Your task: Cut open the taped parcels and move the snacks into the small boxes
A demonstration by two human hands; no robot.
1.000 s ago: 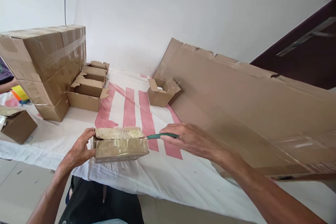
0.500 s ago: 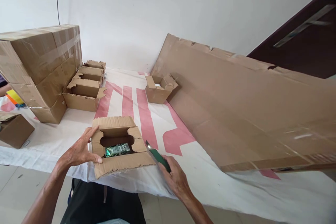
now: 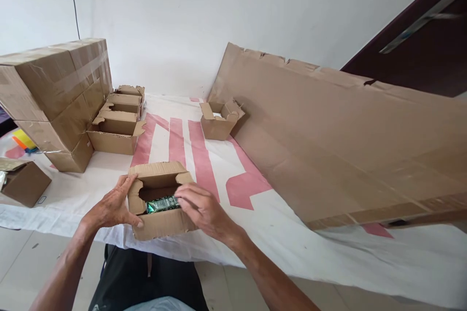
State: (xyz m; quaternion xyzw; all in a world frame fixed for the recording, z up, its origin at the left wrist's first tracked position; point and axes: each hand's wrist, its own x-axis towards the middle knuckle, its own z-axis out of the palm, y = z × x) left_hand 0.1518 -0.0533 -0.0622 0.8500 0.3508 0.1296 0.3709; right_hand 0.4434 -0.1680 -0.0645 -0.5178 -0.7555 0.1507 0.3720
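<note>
A white cloth with red stripes (image 3: 255,223) covers the table. At its near edge, the left hand (image 3: 109,209) grips the open small box (image 3: 160,199); the right hand (image 3: 202,209), fingers curled, touches the green packet (image 3: 160,204) inside.

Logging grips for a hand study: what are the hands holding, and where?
Left hand grips the open small box by its left side. Right hand fingers touch the green packet inside; a closed grip cannot be told.
</note>
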